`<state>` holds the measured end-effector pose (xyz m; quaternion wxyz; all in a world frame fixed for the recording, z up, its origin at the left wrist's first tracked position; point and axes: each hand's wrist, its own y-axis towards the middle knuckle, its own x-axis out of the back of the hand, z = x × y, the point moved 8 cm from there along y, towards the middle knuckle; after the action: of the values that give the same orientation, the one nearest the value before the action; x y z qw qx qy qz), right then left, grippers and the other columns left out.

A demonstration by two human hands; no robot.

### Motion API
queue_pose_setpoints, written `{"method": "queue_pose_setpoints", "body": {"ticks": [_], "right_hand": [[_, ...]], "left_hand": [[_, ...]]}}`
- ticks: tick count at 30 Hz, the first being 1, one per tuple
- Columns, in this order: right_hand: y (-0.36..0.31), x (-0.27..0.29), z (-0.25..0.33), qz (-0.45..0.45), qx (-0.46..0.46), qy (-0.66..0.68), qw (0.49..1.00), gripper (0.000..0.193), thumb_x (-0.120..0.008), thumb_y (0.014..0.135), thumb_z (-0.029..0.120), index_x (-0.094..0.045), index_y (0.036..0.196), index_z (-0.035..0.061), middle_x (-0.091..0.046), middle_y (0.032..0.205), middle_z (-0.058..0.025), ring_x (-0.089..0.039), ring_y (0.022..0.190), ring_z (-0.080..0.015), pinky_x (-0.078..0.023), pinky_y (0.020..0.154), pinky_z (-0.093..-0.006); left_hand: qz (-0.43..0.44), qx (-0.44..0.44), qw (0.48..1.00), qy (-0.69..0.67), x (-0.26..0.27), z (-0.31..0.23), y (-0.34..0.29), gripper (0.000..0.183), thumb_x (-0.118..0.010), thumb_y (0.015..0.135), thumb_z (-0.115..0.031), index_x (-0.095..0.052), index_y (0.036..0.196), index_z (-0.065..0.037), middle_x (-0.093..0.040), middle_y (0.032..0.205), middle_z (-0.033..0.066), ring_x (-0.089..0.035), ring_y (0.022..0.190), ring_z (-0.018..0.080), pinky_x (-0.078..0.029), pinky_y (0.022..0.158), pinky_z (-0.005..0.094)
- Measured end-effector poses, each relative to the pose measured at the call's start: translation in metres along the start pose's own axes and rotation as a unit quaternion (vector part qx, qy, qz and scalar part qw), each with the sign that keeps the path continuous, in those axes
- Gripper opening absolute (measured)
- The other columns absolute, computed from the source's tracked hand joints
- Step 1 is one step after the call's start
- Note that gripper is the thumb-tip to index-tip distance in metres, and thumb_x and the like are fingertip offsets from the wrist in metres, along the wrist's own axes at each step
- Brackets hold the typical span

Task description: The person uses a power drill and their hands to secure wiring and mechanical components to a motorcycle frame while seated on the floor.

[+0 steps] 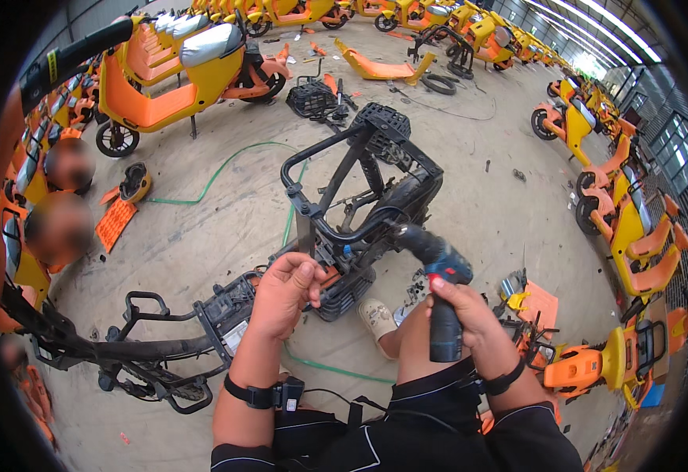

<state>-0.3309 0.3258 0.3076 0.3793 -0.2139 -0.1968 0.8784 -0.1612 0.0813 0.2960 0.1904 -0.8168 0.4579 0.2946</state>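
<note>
A stripped black scooter frame lies across the floor in front of me, its tubular rack standing up at the middle. My right hand is wrapped round the handle of a cordless drill, blue and black with a red switch. The drill's nose points up and left, close to the rack's tube; whether they touch I cannot tell. Beside the rack, my left hand is raised with thumb and fingers pinched together. Anything between those fingertips is too small to make out.
Yellow and orange scooters stand in rows around the hall. A green hose runs over the floor under the frame. An orange panel, a loose tyre and a black basket lie about. Orange parts are at right.
</note>
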Motion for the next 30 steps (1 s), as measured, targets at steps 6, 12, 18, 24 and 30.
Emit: {"method": "queue_pose_setpoints", "body": {"ticks": [6,12,18,24,30], "right_hand": [[-0.009,-0.011,-0.033,0.015,-0.017,-0.051,0.998,0.028,-0.077,0.089,0.025,-0.065,0.099,0.0009,-0.067,0.085,-0.0072,-0.066,0.074,-0.0157,-0.053,0.069,-0.0283],[-0.021,-0.005,-0.027,0.032,0.013,-0.131,0.991,0.033,-0.079,0.088,0.024,-0.066,0.104,-0.0017,-0.068,0.086,-0.0079,-0.065,0.076,-0.0146,-0.052,0.068,-0.0285],[-0.027,0.014,-0.02,-0.001,0.08,-0.145,0.986,0.033,-0.082,0.084,0.024,-0.071,0.104,0.0007,-0.07,0.09,-0.0057,-0.063,0.078,-0.0135,-0.05,0.072,-0.0298],[-0.036,0.019,-0.011,-0.017,0.093,-0.124,0.988,0.033,-0.082,0.084,0.023,-0.07,0.105,-0.0001,-0.07,0.095,-0.0049,-0.063,0.086,-0.0127,-0.05,0.077,-0.0289],[-0.041,0.014,-0.001,-0.014,0.109,-0.111,0.988,0.042,-0.08,0.086,0.022,-0.063,0.116,-0.0032,-0.066,0.103,-0.0051,-0.06,0.093,-0.0126,-0.05,0.083,-0.0282]], "left_hand": [[-0.063,0.006,0.998,0.015,-0.006,0.022,-0.008,0.024,-0.067,0.097,-0.017,-0.063,0.115,-0.002,-0.068,0.101,0.0082,-0.066,0.081,0.014,-0.058,0.075,0.0274],[-0.058,-0.035,0.993,0.094,-0.022,0.026,-0.008,0.026,-0.062,0.1,-0.012,-0.06,0.123,0.001,-0.068,0.11,0.0121,-0.068,0.091,0.0162,-0.058,0.084,0.0303],[0.01,0.012,0.985,0.169,-0.044,0.04,-0.007,0.026,-0.055,0.104,-0.019,-0.059,0.122,0.0,-0.069,0.106,0.0119,-0.069,0.085,0.0168,-0.059,0.076,0.0301],[0.043,0.021,0.987,0.155,-0.05,0.056,-0.001,0.028,-0.056,0.104,-0.023,-0.06,0.12,-0.001,-0.07,0.106,0.0128,-0.069,0.084,0.0168,-0.059,0.075,0.03],[0.009,0.004,0.99,0.14,-0.046,0.056,0.004,0.025,-0.058,0.103,-0.022,-0.06,0.118,-0.002,-0.07,0.105,0.0131,-0.069,0.081,0.0169,-0.059,0.073,0.0299]]}}
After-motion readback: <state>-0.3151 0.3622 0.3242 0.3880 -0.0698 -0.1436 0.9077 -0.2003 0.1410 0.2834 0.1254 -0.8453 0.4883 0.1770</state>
